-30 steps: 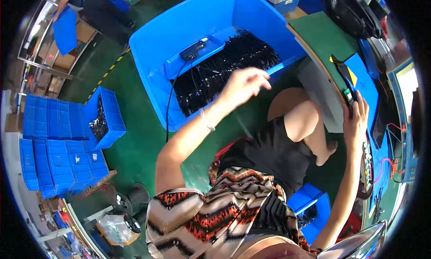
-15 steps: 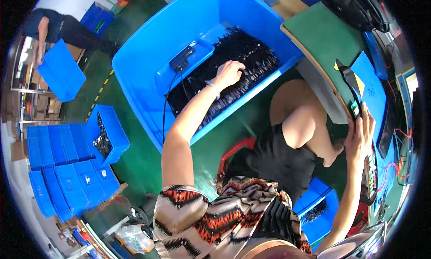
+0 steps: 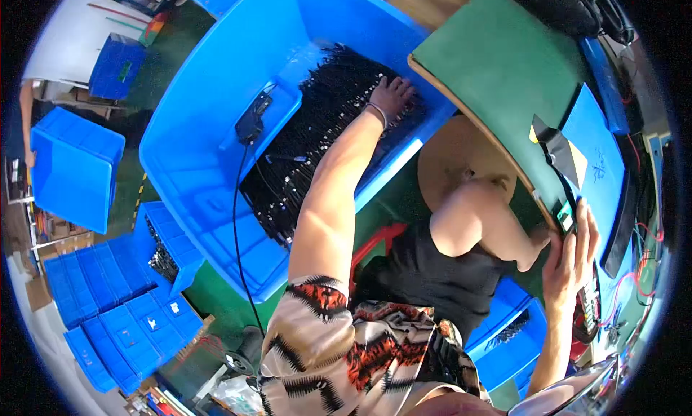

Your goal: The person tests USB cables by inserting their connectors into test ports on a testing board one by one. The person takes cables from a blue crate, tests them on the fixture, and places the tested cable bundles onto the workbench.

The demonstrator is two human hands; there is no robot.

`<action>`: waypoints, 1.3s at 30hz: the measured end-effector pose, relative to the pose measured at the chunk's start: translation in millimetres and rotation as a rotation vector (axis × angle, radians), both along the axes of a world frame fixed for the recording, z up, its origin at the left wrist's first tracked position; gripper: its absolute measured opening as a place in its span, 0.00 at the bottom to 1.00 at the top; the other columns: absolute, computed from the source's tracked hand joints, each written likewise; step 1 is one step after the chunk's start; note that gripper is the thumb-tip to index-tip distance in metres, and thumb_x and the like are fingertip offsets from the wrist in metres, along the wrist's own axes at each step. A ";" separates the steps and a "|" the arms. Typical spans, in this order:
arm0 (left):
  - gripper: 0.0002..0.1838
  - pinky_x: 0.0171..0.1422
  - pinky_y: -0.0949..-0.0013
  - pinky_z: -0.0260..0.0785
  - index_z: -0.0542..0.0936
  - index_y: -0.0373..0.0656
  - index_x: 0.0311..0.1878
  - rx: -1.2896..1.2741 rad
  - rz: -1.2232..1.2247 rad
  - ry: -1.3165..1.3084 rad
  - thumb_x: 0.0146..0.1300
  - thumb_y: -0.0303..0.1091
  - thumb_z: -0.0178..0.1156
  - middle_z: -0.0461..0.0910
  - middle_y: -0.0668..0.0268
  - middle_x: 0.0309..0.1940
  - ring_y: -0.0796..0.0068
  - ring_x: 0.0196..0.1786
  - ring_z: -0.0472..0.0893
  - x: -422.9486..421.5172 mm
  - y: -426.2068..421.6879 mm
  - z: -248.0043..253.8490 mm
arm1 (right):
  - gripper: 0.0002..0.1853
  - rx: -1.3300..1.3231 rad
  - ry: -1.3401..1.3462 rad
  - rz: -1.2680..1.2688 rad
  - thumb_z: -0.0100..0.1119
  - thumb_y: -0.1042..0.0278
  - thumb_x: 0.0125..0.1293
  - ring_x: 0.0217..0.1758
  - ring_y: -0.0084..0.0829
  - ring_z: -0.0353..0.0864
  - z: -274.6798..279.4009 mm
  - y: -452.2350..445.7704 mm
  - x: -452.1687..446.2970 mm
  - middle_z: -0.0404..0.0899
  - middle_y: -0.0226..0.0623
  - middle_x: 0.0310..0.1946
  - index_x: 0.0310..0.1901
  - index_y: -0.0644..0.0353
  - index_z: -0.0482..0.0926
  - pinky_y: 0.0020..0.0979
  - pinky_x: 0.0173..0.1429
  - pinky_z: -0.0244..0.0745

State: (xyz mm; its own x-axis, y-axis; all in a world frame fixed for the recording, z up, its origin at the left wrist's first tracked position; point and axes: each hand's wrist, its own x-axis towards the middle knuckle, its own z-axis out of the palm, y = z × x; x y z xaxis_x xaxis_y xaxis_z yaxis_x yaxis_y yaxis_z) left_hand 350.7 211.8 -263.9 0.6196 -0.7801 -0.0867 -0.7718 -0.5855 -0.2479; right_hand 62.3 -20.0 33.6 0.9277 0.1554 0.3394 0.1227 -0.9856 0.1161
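Note:
My left hand, a bracelet at its wrist, reaches into the large blue bin. Its fingers are spread over a thick layer of thin black cable-like pieces with shiny ends; I see nothing gripped. My right hand lies at the edge of the green-topped table, fingers stretched out. Its fingertips are beside or touching a small green circuit board. A black strip runs from the board across the tabletop.
A black box-shaped device with a cord sits in a blue tray inside the bin. Blue crates stand stacked at left. Behind them, another person's arm holds a blue crate. A blue sheet lies on the table.
My view has shifted. My left hand has moved farther across the black pieces toward the bin's right end, and its fingers have spread. My right hand stays by the circuit board.

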 end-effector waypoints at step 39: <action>0.13 0.31 0.74 0.66 0.73 0.41 0.35 -1.620 0.624 0.312 0.49 0.34 0.62 0.73 0.68 0.22 0.82 0.26 0.71 -20.1 78.9 159.5 | 0.09 -0.049 -0.096 0.119 0.48 0.74 0.60 0.50 0.51 0.67 -4.2 -0.3 -2.4 0.65 0.53 0.53 0.34 0.74 0.67 0.42 0.50 0.67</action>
